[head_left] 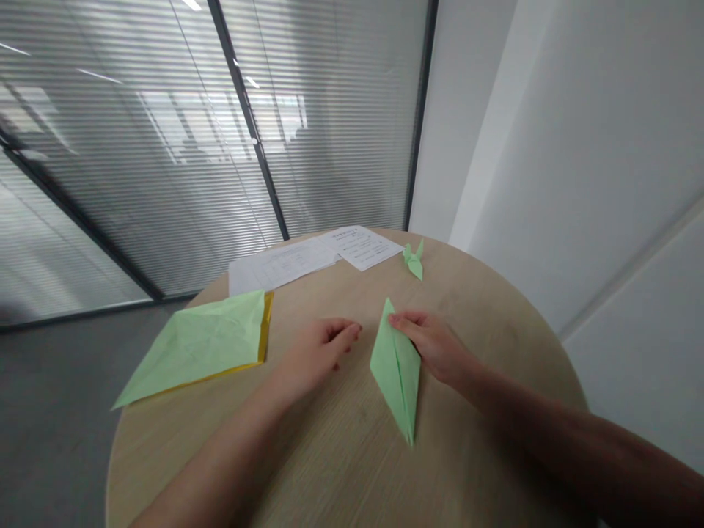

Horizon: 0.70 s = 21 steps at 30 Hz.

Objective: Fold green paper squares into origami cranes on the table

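Observation:
A light green sheet of origami paper [394, 363], folded into a long diamond with a slit down its lower half, is in my right hand [437, 346]. The right thumb lies on its upper face and the fingers go behind its right edge. Its narrow split tip points toward me. My left hand [327, 345] is a little to the left, apart from the paper. Its fingers are curled, with thumb and forefinger close together, and nothing shows between them. Beyond the right hand stands a small folded green paper figure [413, 259] with pointed ends.
On the left of the round wooden table [330, 469], creased green paper [203, 334] lies over a yellow sheet [266, 328] and overhangs the edge. Printed white sheets [291, 262] lie along the far edge. Behind are glass panels with blinds [341, 147] and a white wall [594, 147].

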Each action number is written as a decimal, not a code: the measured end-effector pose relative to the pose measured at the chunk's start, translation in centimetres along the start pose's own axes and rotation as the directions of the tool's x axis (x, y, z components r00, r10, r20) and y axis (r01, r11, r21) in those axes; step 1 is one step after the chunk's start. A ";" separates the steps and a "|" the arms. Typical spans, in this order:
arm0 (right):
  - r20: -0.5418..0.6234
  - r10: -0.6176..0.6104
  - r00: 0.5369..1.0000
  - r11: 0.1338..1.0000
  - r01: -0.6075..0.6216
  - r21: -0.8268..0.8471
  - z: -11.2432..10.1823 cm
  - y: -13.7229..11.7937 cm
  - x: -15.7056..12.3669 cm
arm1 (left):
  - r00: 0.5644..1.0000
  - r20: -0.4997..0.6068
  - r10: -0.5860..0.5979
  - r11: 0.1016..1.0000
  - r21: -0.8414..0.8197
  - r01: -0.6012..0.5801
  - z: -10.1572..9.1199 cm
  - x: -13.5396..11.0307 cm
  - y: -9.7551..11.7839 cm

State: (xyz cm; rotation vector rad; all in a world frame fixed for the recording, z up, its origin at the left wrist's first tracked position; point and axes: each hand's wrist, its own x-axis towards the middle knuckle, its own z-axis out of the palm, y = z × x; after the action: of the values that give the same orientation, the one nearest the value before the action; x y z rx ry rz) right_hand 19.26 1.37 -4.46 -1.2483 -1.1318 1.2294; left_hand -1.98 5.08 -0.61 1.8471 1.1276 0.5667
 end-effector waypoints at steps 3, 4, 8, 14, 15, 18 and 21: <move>0.117 -0.027 0.993 0.981 0.049 -0.188 0.9 0.0 -1.0 | 1.000 -0.012 0.007 0.992 -0.128 -0.009 0.8 0.1 0.4; 0.147 -0.034 0.989 0.970 0.068 -0.232 1.1 0.0 -1.2 | 1.000 -0.010 0.011 0.990 -0.140 -0.013 1.1 0.1 0.6; 0.211 -0.025 0.977 0.954 0.086 -0.286 1.3 0.1 -1.5 | 0.998 -0.062 -0.009 0.990 -0.143 0.000 1.9 -0.1 0.9; 0.194 -0.014 0.981 0.954 0.072 -0.292 1.0 -0.3 -1.4 | 0.976 -0.219 0.006 0.978 -0.203 -0.052 1.1 -0.1 0.6; 0.205 -0.016 0.979 0.956 0.075 -0.284 1.0 -0.3 -1.4 | 0.966 -0.258 0.011 0.974 -0.215 -0.068 0.9 -0.1 0.5; 0.267 0.023 0.963 0.972 0.041 -0.232 0.8 -0.1 -1.3 | 0.936 -0.352 0.020 0.967 -0.230 -0.108 0.3 -0.1 0.4; 0.302 0.056 0.952 0.979 0.007 -0.205 0.6 -0.1 -1.3 | 0.920 -0.390 0.041 0.964 -0.225 -0.138 -0.1 0.0 0.1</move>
State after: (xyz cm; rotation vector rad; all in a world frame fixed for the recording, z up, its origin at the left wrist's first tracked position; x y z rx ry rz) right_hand 18.60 0.11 -4.28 -1.2526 -1.5036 1.3867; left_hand -2.00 5.06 -0.45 1.6134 1.1612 1.1112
